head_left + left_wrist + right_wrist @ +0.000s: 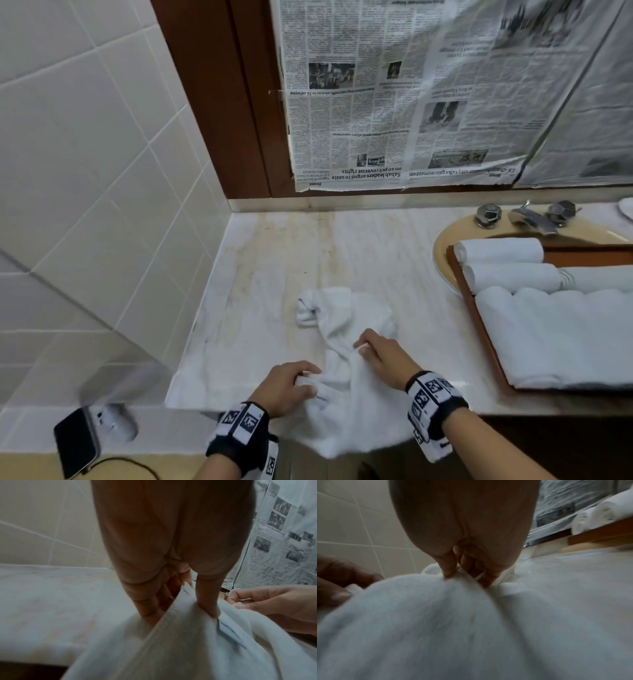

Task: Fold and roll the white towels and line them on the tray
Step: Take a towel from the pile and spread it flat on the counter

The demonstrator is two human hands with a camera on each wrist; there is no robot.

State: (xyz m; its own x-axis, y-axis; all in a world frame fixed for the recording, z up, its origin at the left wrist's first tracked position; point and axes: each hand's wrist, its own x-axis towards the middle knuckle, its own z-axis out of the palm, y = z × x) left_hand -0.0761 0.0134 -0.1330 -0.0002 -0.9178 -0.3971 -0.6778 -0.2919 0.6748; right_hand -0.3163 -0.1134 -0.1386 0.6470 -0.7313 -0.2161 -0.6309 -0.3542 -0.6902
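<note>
Low in the frame's centre, the left hand [287,386] and right hand [383,356] each pinch the crumpled towel [346,329] on the table [260,274], probably to spread it before folding, while rolled towels [503,251] wait on the tray [479,325] at right.

A pale marble bench [274,274], streaked with yellowish stains, filled the middle of the head view. From 9 to 11 o'clock rose a wall of glossy cream tiles [85,154] with pale grout lines. A dark brown wooden frame [219,102] stood at 12 o'clock, and beside it sheets of newspaper [411,96] hung upside down over the panel behind the bench. At 2 o'clock a tan oval basin [445,240] was sunk into the bench, with a chrome faucet [529,219] between two faceted chrome knobs [489,214]. At 7 o'clock, below the bench edge, a black phone [77,442] lay with a dark cable. The light was soft and even.
</note>
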